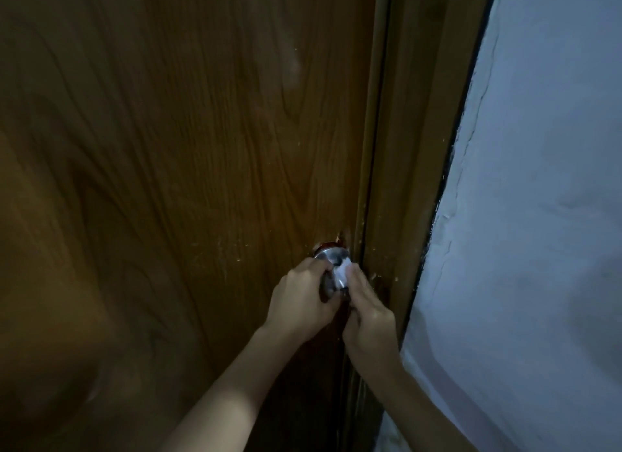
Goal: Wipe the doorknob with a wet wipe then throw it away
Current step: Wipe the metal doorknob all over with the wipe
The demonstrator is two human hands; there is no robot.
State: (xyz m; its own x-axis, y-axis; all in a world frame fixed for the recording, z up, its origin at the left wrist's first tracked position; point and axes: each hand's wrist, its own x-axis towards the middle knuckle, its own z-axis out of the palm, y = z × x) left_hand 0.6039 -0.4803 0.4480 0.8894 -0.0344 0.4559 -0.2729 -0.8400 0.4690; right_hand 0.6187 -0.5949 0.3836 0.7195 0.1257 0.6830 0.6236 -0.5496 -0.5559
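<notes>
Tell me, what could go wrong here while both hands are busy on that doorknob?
The wet wipe is only a small wad pinched by the right hand, so it could slip and fall. The left hand covers part of the doorknob, so that side may stay unwiped. The dim light could hide missed spots.

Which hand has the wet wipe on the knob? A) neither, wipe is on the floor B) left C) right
C: the white wet wipe sits under the right hand against the doorknob, while the left hand grips the knob bare.
</notes>
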